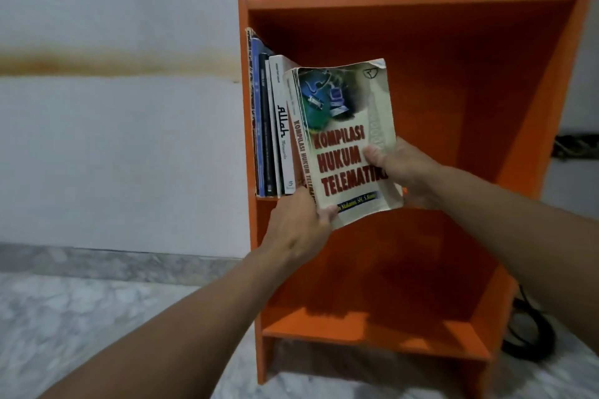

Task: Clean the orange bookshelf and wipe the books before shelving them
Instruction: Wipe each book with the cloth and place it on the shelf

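Both forearms are reaching in from the bottom edge, cut off there. The left hand is gripping the lower spine corner of the worn cream paperback book with red lettering, its thumb pinching the cover while its fingers are curling out of sight underneath. The right hand is holding the book's outer edge, its thumb pressing on the cover and covering the title's end. Its fingers are hiding behind the book, so I cannot tell how they are lying.

The book is tilting at the front of the orange wooden bookshelf, at its middle compartment, just beside a row of upright books standing against the bookshelf's left wall, most spines too blurred to read. By the bookshelf's right foot a black cable is lying on the grey marble floor, partly hidden behind the bookshelf. Left of the bookshelf a white wall is showing a brown stain band.
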Demonstrator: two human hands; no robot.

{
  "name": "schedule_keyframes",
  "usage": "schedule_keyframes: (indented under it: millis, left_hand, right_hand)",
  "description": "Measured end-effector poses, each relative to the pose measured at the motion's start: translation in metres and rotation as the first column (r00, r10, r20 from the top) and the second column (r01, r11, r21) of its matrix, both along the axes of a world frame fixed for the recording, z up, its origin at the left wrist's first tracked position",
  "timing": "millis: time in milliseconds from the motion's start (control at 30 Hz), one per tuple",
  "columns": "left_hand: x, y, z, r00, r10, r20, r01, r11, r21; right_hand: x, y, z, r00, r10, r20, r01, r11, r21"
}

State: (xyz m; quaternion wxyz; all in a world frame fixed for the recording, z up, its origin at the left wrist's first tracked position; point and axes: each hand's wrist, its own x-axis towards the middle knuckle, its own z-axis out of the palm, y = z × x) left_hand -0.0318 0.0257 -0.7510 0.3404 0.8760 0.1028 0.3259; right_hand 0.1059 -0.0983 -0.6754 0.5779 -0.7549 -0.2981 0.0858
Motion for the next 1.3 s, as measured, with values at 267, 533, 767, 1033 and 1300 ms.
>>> schedule_keyframes:
  millis: [267,533,767,1033,1300]
  left_hand:
    - [0.035,0.006,0.009,0.978,0.204,0.048,-0.206,0.978,0.032]
    - [0.060,-0.003,0.020,0.886,0.462,0.053,-0.464,0.884,0.057]
    - [0.073,-0.011,0.019,0.796,0.601,0.071,-0.605,0.791,0.092]
    - [0.072,-0.012,0.019,0.717,0.690,0.102,-0.696,0.717,0.046]
    - [0.069,-0.011,0.025,0.679,0.724,0.122,-0.721,0.689,-0.071]
  right_hand:
    - [0.043,0.019,0.011,0.989,0.145,-0.027,-0.147,0.988,-0.046]
    - [0.094,0.047,0.005,0.926,0.354,-0.134,-0.357,0.934,-0.001]
    - [0.113,0.071,0.001,0.878,0.474,0.061,-0.451,0.864,-0.226]
    - [0.105,0.090,-0.013,0.892,0.409,0.193,-0.377,0.908,-0.180]
    - [0.098,0.100,-0.020,0.912,0.205,0.356,-0.141,0.970,-0.198]
